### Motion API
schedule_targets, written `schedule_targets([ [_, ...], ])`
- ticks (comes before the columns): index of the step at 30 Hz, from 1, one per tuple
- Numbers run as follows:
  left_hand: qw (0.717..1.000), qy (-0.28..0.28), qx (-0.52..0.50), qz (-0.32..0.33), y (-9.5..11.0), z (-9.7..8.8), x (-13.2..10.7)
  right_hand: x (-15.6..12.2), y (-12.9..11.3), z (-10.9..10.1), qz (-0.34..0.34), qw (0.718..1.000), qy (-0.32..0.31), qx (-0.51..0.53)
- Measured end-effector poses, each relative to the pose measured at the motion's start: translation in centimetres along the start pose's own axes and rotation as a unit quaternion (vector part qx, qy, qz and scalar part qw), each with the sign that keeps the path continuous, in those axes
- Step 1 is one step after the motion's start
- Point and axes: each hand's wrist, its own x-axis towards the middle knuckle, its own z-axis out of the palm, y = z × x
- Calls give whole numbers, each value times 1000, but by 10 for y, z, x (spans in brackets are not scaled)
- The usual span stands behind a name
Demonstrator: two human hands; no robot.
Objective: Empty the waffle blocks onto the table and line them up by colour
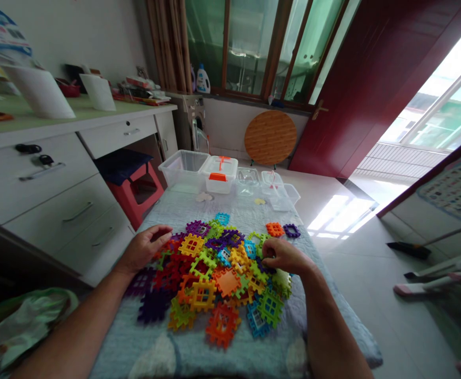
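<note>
Interlocking plastic building tiles in many colours lie heaped on the cloth-covered table, several with window-like openings. My left hand (147, 249) rests at the heap's left edge, fingers slightly bent with a gap to the thumb and nothing seen between them. Nearby are a yellow window tile (191, 245) and a purple tile (198, 228). At the right side of the heap, my right hand (286, 256) has its fingers curled down among green and dark purple tiles; what they grip is hidden. An orange square tile (227, 282) lies mid-heap.
Along the table's far end stand a clear plastic bin (183, 176), a lidded box with orange latches (220, 181) and smaller clear containers (280, 195). An orange tile (274, 229) and a purple frame tile (292, 230) lie apart at right. A red stool (146, 192) stands left.
</note>
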Motion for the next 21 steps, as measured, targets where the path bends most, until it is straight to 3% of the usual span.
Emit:
schedule_targets([
  [10,1000,6,-7,-1,2,0,-1,-6,19,-13,51,977,86,190],
  [21,1000,-4,-4,4,-4,1,1,0,17,-1,69,984,145,-78],
])
